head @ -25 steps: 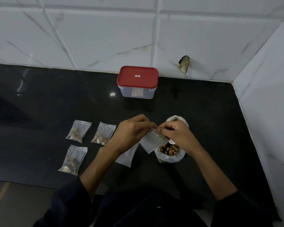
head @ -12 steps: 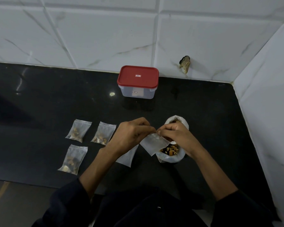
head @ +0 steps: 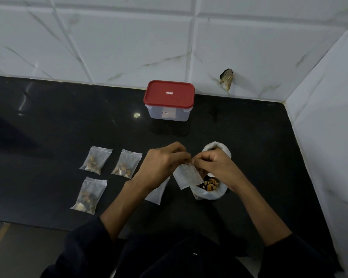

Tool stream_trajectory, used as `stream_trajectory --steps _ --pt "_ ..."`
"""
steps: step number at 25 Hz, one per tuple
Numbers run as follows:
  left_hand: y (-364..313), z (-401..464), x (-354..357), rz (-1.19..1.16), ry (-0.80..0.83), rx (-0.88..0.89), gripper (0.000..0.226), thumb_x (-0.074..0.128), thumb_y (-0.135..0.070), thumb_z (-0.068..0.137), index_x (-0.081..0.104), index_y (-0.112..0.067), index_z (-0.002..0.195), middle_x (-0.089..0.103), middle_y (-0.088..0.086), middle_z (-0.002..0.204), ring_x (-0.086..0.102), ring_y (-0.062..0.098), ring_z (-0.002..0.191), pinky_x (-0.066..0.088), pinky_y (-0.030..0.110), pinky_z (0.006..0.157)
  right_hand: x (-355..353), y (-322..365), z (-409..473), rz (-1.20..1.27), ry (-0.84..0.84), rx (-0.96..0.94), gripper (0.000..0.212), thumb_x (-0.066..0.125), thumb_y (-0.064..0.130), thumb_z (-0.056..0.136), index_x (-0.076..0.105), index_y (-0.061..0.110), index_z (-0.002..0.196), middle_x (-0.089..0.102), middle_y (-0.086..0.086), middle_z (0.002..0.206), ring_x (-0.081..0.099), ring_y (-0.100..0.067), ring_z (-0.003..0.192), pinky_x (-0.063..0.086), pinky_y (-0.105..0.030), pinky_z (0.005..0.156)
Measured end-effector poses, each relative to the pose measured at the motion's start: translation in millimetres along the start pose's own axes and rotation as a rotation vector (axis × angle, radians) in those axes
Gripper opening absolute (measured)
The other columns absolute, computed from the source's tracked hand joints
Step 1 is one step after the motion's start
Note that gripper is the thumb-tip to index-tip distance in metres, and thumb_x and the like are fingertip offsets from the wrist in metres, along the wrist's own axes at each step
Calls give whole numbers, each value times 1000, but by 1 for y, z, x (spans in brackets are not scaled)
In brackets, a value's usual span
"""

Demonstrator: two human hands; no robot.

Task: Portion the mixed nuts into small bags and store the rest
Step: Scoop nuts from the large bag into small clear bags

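Both hands, left [head: 163, 165] and right [head: 215, 167], pinched the top edge of a small empty clear plastic bag [head: 187, 175], each grip clamped on it, above the open white bag of mixed nuts [head: 209, 189] on the black counter [head: 249, 157].

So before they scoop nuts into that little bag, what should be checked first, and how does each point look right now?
1. Empty bag pinched at its top by left hand and right hand: ok.
2. Its mouth pulled open: cannot tell.
3. Big nut bag open, nuts showing: ok.
4. Three filled bags lying apart, to the left: ok.
5. Red-lidded container open for leftovers: not ok, lid on.
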State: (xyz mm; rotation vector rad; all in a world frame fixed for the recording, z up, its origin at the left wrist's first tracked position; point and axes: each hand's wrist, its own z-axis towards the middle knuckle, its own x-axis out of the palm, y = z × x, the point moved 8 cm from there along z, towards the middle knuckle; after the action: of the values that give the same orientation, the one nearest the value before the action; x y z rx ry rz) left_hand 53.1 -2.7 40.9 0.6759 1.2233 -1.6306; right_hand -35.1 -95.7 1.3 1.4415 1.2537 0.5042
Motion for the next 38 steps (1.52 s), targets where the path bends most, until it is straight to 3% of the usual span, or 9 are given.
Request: stream_trajectory --steps 6,11,18,21,24,27,30,33,38 --pt "5 -1 12 -95 179 -58 20 59 -14 88 67 -22 105 52 -2 119 61 11 89 56 30 65 -6 4 1 -168 -119 -79 13 59 12 92 72 15 88 69 8 82 64 -1 77 50 -11 71" --pt "10 -1 19 56 232 -157 30 60 -28 91 60 -26 121 39 1 138 54 13 108 55 30 74 -12 5 2 -144 -151 -93 13 58 14 93 71 15 91 70 4 85 63 1 76 48 -9 67" --pt "8 3 13 165 138 -120 20 66 -23 86 66 -24 106 48 6 132 56 18 107 54 27 60 -1 3 0 -192 -15 -32 9 63 21 90 69 22 97 69 12 87 65 3 85 52 -15 76" --pt "7 0 20 168 190 -113 23 65 -36 86 65 -27 107 43 4 137 49 17 113 50 27 71 -3 1 0 -239 -61 -45 7 65 21 89 70 21 94 68 13 82 63 10 78 50 -15 77" --pt "-1 -3 24 100 221 -54 24 63 -47 84 66 -24 86 47 3 127 46 15 111 46 27 81 -8 1 -2 -336 -176 -76 9 64 22 90 71 20 94 66 12 78 62 6 77 48 -21 88" --pt "-7 -3 25 31 212 -41 32 55 -53 84 64 -23 76 49 1 116 45 12 104 45 31 81 -10 6 -6 -502 -308 -99 10 60 20 92 68 21 98 56 15 71 55 7 69 44 -17 85" --pt "-1 -2 15 -29 62 -140 37 56 -53 83 61 -25 107 47 3 125 45 15 112 42 32 91 -14 2 -6 -383 -381 -65 9 60 17 92 64 18 101 59 12 74 57 5 70 45 -12 74" --pt "7 -8 24 -127 61 -312 80 72 -45 77 33 -24 143 34 2 145 32 15 134 29 32 110 -21 -9 -9 -158 -424 15 8 61 23 91 62 17 96 65 3 78 62 -2 70 49 -16 67" --pt "3 -6 59 -30 179 -303 100 73 -47 76 14 -18 151 22 1 154 14 16 144 1 29 117 -14 -20 -9 -126 -366 66 4 62 18 90 61 18 94 69 -3 78 59 5 56 43 -8 54"
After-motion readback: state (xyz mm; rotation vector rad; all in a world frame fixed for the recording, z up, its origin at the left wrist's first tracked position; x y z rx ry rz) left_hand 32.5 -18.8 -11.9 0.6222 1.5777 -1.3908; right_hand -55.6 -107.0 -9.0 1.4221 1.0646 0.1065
